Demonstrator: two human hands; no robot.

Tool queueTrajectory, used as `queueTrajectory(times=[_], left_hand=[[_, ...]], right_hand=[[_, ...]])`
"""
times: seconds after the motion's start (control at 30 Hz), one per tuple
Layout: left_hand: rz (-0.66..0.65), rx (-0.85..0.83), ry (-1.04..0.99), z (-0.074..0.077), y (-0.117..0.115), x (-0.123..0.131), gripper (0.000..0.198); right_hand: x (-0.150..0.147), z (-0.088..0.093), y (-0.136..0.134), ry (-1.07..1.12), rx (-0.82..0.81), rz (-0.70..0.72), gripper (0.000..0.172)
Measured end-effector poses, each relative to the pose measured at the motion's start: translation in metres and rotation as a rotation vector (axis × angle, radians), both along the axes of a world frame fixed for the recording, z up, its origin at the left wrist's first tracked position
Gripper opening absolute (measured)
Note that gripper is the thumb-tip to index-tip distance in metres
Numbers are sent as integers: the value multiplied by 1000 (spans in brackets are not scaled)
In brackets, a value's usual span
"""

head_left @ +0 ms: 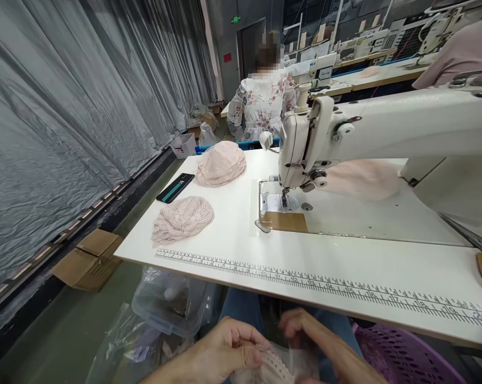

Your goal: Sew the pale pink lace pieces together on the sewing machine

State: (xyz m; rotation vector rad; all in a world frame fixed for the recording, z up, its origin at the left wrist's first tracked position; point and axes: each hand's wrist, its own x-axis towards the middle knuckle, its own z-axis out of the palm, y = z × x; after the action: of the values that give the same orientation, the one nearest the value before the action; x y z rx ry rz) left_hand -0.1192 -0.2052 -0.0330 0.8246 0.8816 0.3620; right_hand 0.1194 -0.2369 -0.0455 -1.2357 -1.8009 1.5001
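Note:
At the lower middle, below the table's front edge, my left hand (238,346) pinches a pale lace-edged fabric piece (278,368) between thumb and fingers. Sheer material hangs around it, over my lap. My right hand (310,333) is just right of the fabric, its fingers bent and partly blurred; whether they grip it I cannot tell. On the tabletop lie a crumpled pale pink lace piece (183,218) and a rounded pink fabric pile (221,164). The white sewing machine (300,144) stands to their right, its needle area (284,200) without fabric under it.
A phone (175,188) lies by the table's left edge. A printed ruler (324,285) runs along the white table's front. Below are a clear plastic bin (172,298), a cardboard box (88,258) and a purple basket (401,354). A person in a floral top (265,104) sits ahead.

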Motion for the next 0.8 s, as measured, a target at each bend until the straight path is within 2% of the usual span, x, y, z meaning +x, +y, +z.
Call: queueTrajectory(times=[0.07, 0.1, 0.17, 0.2, 0.23, 0.37, 0.43, 0.53, 0.6, 0.7, 0.8], left_hand=[[-26, 12, 12, 4, 0, -1, 53], [-35, 24, 10, 6, 1, -2, 53], [-43, 57, 0, 8, 2, -5, 54], [-41, 72, -1, 9, 4, -7, 55], [-40, 86, 7, 9, 5, -9, 56], [-107, 100, 102, 5, 7, -9, 59], [-145, 147, 196, 1, 6, -3, 53], [-160, 241, 285, -2, 5, 6, 43], [-175, 229, 253, -2, 5, 7, 40], [-211, 183, 201, 0, 7, 4, 40], [-245, 199, 240, -1, 9, 0, 45]], right_hand=[[-2, 7, 8, 8, 21, 81, 55], [-4, 9, 12, -8, 16, 137, 56], [-9, 11, 19, -60, -33, 218, 36], [-12, 11, 20, -83, -64, 224, 24], [-14, 9, 21, -99, -91, 211, 20], [-15, -2, 14, -103, -131, 119, 22], [-12, -6, 12, -79, -142, 96, 21], [-8, -7, 13, -6, -140, 132, 27], [-5, -4, 16, 57, -131, 179, 31], [-3, 3, 19, 173, -144, 218, 41], [-3, 5, 17, 183, -167, 223, 46]])
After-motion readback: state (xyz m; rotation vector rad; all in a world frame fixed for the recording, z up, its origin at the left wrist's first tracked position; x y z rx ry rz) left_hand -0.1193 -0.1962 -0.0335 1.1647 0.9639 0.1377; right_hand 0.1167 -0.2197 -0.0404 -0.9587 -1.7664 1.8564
